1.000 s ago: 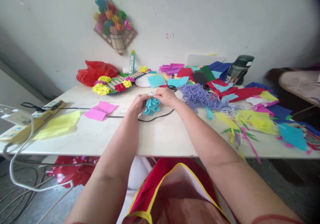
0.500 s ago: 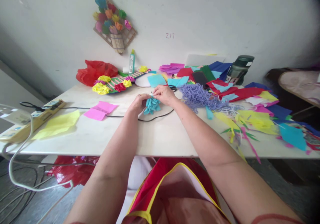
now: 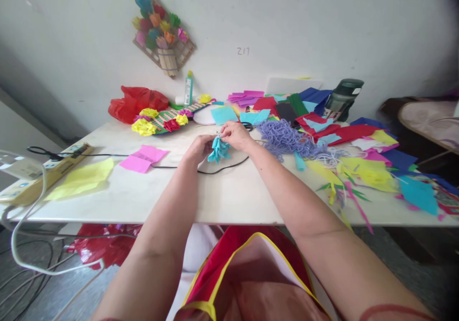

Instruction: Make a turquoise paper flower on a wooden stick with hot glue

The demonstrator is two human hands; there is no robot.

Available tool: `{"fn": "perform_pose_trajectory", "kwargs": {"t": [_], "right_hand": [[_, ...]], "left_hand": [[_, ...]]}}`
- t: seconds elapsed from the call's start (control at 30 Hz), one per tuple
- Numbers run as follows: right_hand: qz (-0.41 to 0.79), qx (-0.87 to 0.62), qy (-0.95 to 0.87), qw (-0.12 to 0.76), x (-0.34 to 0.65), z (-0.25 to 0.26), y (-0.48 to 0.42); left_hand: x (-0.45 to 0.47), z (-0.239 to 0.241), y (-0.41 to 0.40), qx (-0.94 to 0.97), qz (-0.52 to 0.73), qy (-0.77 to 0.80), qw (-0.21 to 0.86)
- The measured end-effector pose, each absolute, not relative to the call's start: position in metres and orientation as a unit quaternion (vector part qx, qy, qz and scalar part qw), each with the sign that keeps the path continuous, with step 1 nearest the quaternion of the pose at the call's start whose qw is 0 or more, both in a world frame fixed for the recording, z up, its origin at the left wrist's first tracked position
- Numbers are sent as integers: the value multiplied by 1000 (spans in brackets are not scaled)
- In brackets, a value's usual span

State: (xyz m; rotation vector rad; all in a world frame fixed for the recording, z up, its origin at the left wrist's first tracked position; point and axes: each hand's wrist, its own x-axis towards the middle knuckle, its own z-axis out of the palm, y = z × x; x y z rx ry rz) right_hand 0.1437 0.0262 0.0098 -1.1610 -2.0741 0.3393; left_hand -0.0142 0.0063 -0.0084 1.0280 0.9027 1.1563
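A blue crepe-paper flower (image 3: 219,150) hangs petals-down between my hands, just over the table. My left hand (image 3: 201,147) is closed on its gathered top from the left. From the right, my right hand (image 3: 234,135) pinches the same gathered end with thumb and fingers. The fingertips partly hide that end. Black-handled scissors (image 3: 247,126) lie just behind my right hand. To the left rests a creased pink paper square (image 3: 144,159), and behind it a board decorated with paper flowers (image 3: 168,120).
Purple yarn (image 3: 285,138) lies in a tangle to the right, among coloured paper scraps (image 3: 373,172). A dark bottle (image 3: 342,100) stands at the back right. A black cord (image 3: 179,167) crosses the table from the power strip (image 3: 68,165). A glue bottle (image 3: 188,89) stands near the wall.
The blue flower has turned slightly and hangs a little narrower between my fingers. Both hands stay almost in place, still gripping it.
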Motion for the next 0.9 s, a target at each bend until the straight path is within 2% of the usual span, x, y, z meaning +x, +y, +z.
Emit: {"fn": "perform_pose_trajectory", "kwargs": {"t": [0.5,0.7,0.9], "right_hand": [[144,-492,-790,336,149,13,24],[180,-402,-821,362,157,10,32],[154,-380,-858,308,165,13,35]], "left_hand": [[-24,-8,6,525,485,382,586],[-23,-5,3,522,487,388,584],[-26,-9,6,519,482,383,593]]}}
